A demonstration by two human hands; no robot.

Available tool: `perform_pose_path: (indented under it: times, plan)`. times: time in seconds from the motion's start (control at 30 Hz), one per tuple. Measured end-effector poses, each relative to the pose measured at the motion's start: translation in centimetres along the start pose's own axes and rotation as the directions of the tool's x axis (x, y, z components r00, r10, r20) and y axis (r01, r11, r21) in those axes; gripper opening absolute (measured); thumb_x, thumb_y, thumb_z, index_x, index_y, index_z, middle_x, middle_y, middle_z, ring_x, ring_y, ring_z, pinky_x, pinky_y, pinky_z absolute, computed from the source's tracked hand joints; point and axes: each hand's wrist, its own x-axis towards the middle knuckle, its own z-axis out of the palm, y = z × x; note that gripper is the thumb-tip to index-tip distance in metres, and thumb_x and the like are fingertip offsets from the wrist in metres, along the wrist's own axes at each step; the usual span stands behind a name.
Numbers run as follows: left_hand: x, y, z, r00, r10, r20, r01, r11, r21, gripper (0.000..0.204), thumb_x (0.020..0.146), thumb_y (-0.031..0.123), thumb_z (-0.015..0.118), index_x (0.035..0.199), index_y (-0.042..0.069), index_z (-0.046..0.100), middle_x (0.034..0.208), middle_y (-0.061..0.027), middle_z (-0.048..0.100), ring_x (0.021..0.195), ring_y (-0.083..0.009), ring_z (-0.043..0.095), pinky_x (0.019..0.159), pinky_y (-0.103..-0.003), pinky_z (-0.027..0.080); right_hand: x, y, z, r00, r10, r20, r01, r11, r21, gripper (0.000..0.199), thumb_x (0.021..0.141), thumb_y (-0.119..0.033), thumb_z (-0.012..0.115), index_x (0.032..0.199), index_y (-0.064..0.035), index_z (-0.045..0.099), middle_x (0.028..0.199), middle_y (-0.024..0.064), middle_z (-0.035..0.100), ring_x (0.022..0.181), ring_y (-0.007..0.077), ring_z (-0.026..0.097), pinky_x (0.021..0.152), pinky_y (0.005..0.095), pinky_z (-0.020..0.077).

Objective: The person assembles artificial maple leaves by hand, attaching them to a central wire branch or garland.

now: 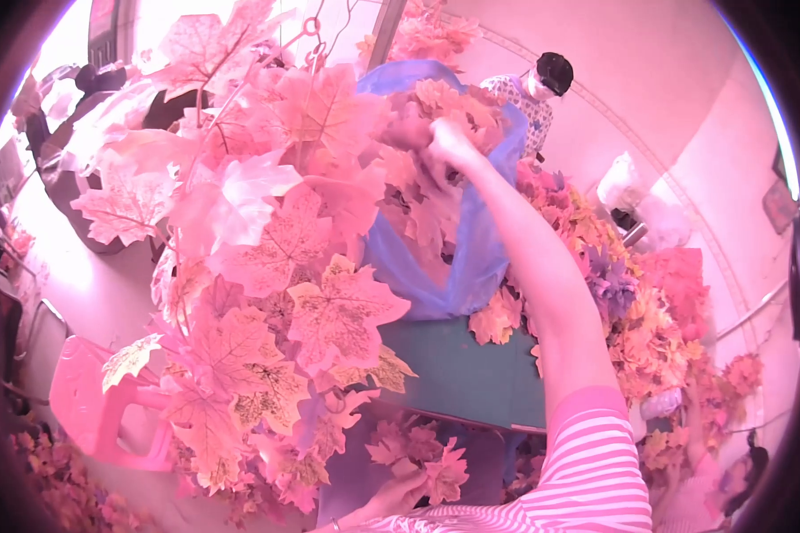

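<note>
My right arm reaches forward over a blue plastic bag filled with artificial maple leaves. At the bag's mouth, my right hand is closed among the leaves and grips some of them; its fingertips are partly hidden. Low in the view, close to my body, my left hand holds a small bunch of artificial maple leaves. The bag rests on a green tabletop. Just left of it, a large cluster of artificial maple leaves hangs from wire hooks.
A pink plastic stool stands at the lower left. Heaps of orange and purple artificial leaves lie along the right side. Beyond the bag is a person in a dark cap. Another person's arm shows at the lower right.
</note>
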Motion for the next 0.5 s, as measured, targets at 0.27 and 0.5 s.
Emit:
perform_pose_path:
  times: [0.27, 0.5]
  plan:
    - [-1.1, 1.0, 0.5, 0.99, -0.141, -0.005, 0.14, 0.978, 0.153, 0.024, 0.105, 0.012, 0.058, 0.126, 0.002, 0.062, 0.12, -0.0051, 0.066, 0.11, -0.0137, 0.064, 0.1, -0.024, 0.054, 1.4, 7.9, -12.4, 0.947, 0.071, -0.314, 0.099, 0.863, 0.496, 0.051, 0.064, -0.038, 0.094, 0.098, -0.0034, 0.077, 0.084, 0.0131, 0.075, 0.079, 0.025, 0.073, 0.072, 0.0361, 0.0533]
    - [-3.1, 1.6, 2.5, 0.944, -0.228, 0.239, 0.168, 0.954, 0.249, 0.017, 0.104, 0.017, 0.057, 0.11, 0.002, 0.061, 0.109, -0.013, 0.067, 0.112, -0.0306, 0.066, 0.105, -0.042, 0.052, -20.7, 4.8, -24.2, 0.955, 0.102, -0.278, 0.015, 0.921, 0.39, 0.023, 0.08, -0.016, 0.083, 0.094, -0.0015, 0.073, 0.087, 0.0068, 0.072, 0.079, 0.0147, 0.07, 0.068, 0.0303, 0.053]
